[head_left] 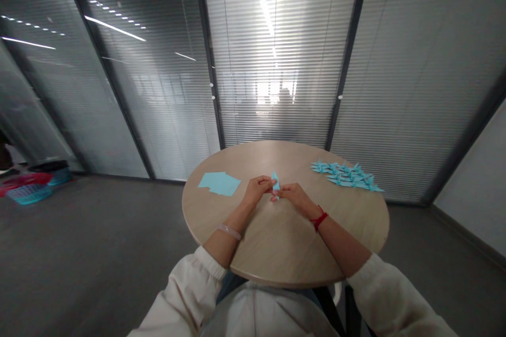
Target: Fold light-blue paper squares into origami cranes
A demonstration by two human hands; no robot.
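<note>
Your left hand (pixel 259 189) and right hand (pixel 294 195) pinch the folded paper (pixel 275 181), which stands upright between them. Uneven pressure could skew its creases; a tug could tear it. Flat sheets (pixel 220 184) lie left of your grip.

Lt. blue paper (pixel 275 181), folded narrow & pointed, btwn fingers (pixel 267 186).

Blinds (pixel 272 26) (brightest centrally) hang above grey floor (pixel 110 242).
</note>
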